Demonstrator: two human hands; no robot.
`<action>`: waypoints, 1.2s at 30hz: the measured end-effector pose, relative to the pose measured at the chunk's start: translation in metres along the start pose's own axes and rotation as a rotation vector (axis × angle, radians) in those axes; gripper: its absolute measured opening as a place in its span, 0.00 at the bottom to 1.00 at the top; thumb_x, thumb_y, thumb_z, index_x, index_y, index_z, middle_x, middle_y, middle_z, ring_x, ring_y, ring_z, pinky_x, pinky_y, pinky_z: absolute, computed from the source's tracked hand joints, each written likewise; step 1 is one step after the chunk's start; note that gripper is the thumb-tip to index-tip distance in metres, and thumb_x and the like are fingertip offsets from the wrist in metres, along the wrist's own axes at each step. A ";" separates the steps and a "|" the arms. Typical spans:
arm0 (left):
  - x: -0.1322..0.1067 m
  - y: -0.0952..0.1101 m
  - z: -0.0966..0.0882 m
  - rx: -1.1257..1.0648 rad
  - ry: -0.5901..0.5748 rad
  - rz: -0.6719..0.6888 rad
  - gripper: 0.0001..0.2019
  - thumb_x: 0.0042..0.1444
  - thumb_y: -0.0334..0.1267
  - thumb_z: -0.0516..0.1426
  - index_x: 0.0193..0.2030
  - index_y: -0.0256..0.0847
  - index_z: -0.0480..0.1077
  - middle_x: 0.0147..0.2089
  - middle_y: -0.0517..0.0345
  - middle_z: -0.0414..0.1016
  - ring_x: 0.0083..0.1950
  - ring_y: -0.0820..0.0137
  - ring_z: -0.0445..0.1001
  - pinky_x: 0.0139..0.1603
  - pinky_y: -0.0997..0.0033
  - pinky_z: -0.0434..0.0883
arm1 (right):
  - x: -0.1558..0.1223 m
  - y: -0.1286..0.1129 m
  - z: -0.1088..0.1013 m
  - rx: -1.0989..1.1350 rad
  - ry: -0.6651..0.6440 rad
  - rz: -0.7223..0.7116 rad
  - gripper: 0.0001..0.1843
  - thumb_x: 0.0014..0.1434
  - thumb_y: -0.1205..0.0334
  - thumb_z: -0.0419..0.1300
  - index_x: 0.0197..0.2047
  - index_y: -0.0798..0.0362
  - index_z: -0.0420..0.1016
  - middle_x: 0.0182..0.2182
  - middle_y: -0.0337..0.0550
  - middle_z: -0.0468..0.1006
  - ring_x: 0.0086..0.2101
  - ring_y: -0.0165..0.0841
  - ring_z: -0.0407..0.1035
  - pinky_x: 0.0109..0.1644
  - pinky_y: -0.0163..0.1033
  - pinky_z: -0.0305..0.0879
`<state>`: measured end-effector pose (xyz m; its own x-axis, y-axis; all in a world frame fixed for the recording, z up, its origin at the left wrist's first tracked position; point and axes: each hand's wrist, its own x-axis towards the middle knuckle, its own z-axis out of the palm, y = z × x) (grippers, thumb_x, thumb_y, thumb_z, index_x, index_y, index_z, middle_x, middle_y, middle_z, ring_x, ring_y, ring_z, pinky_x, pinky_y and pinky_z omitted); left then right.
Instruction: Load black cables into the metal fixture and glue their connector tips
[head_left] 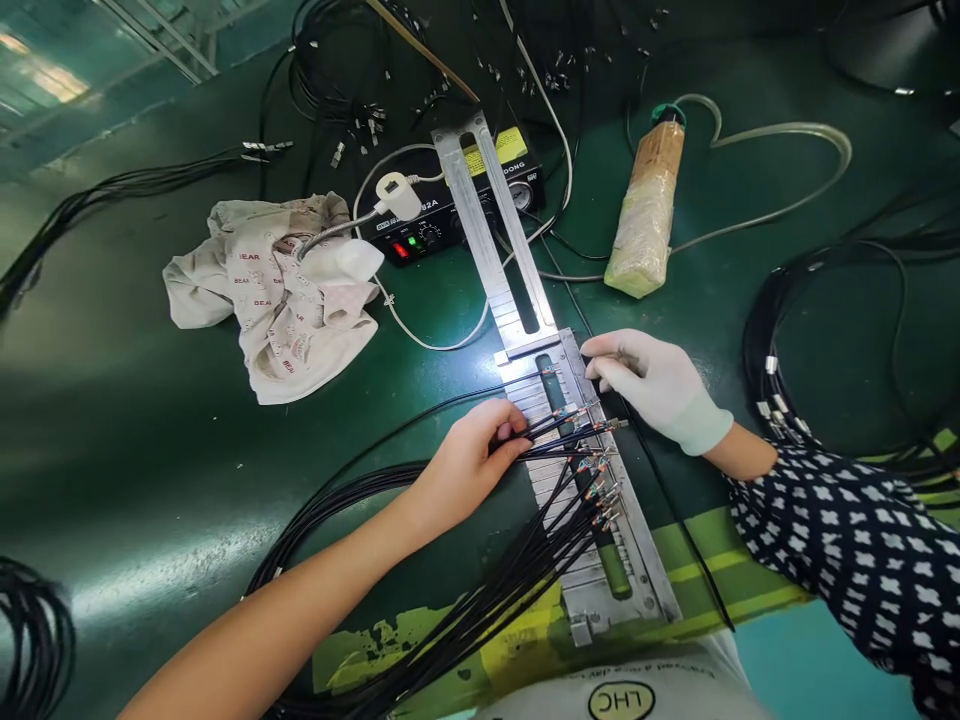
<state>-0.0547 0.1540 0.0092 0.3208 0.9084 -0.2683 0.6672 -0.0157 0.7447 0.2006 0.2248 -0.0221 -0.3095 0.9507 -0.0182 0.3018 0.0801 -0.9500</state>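
Note:
My bare left hand [474, 458] pinches thin black cables [561, 424] over the slotted metal jig [651, 572]. The cables' stripped ends show small orange and blue wires, and some carry metal connectors [606, 508]. More black cables [480, 610] fan in across the jig's lower half. One separate cable [420, 412] runs along the upper grooves, its end over the long slot. Gloved in white, my right hand [660, 388] is closed at the jig's right edge, thumb and forefinger close together. Whatever lies between those fingertips, if anything, is too small to make out.
Behind the jig stands a black control box [427, 235] with lit switches. A crumpled cloth [262, 300] lies left, under a white-tipped flexible lamp [341, 262]. A plastic-wrapped block [643, 215] with a hose sits right. Coiled cables [757, 340] lie at far right; loose connectors [367, 125] are scattered behind.

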 end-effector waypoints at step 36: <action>0.033 -0.033 -0.023 0.555 0.196 0.563 0.17 0.66 0.27 0.52 0.60 0.37 0.69 0.40 0.53 0.72 0.39 0.71 0.72 0.37 0.73 0.71 | 0.006 -0.002 -0.002 -0.085 -0.028 0.012 0.10 0.65 0.61 0.59 0.48 0.47 0.78 0.36 0.35 0.82 0.32 0.31 0.76 0.40 0.39 0.72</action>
<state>-0.0814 0.1944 -0.0108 0.6185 0.7581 0.2065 0.6931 -0.6502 0.3111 0.2003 0.2310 -0.0201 -0.3298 0.9432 -0.0395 0.3809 0.0947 -0.9197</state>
